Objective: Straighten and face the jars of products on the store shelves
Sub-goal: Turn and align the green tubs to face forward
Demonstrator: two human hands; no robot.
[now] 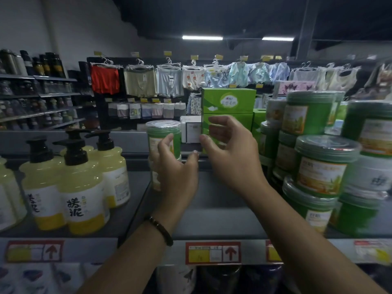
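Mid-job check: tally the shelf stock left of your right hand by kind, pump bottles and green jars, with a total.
Yellow pump bottles: 5 in view, one cut off at the frame's left edge
Green jars, stacked at the left hand: 2
Total: 7

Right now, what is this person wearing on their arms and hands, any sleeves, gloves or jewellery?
The left hand and right hand are bare, with no gloves or rings visible. No sleeves show on either forearm. A dark beaded bracelet circles the left wrist; the right wrist wears nothing.
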